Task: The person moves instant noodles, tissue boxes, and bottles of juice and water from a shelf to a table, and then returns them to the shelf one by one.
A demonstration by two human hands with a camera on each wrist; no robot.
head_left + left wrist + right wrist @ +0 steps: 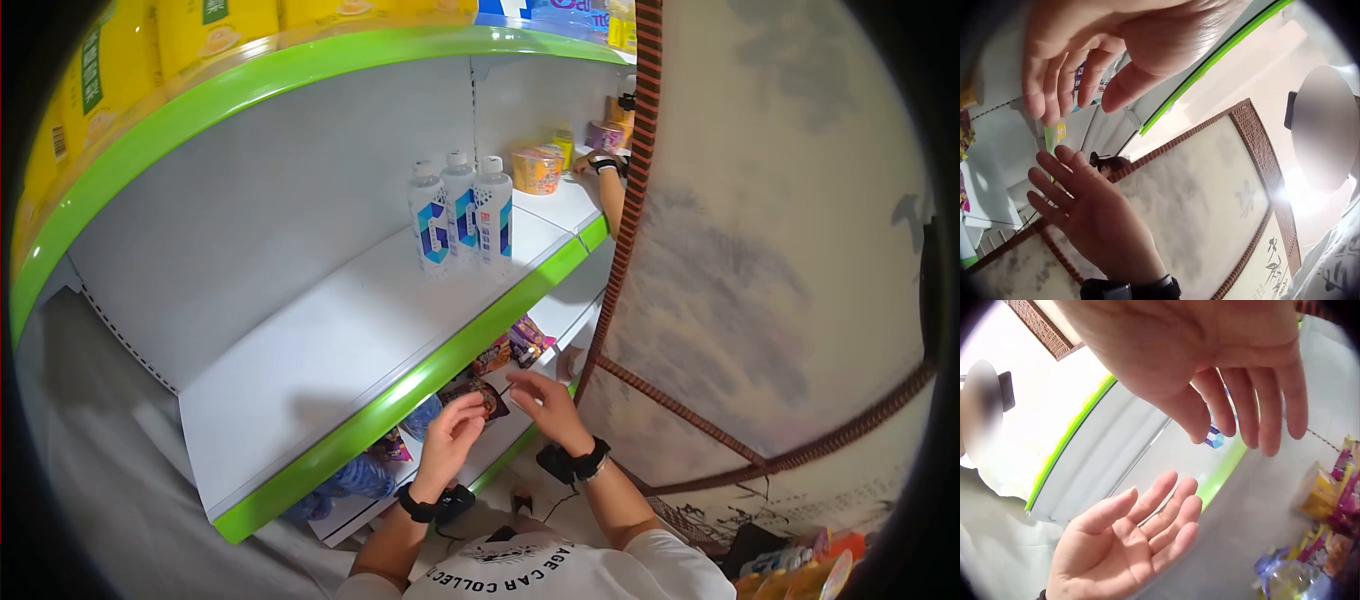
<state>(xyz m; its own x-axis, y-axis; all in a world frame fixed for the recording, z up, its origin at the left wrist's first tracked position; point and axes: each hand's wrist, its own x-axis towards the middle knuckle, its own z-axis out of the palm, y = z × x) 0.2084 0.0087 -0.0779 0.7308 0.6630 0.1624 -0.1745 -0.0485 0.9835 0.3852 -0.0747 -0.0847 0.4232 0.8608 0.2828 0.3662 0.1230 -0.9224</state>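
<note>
My left hand (450,442) and right hand (553,412) hover in front of the shelf's green front edge, a short gap between them. In the left wrist view the left hand (1141,44) has loosely bent fingers with nothing in them. The palm of the right hand (1210,337) also holds nothing in the right wrist view. Below the hands, in the head view, lie a dark snack packet (478,398) and a purple snack packet (530,342) on the lower shelf. Three clear bottles (432,228) with blue G labels stand upright on the white shelf (330,350) above.
An instant noodle tub (537,172) stands right of the bottles. Another person's forearm (612,200) reaches onto the shelf there. A rattan-framed screen (740,250) closes the right side. Blue-tinted bottles (362,478) lie on the lower shelf, and yellow packs (120,75) line the top shelf.
</note>
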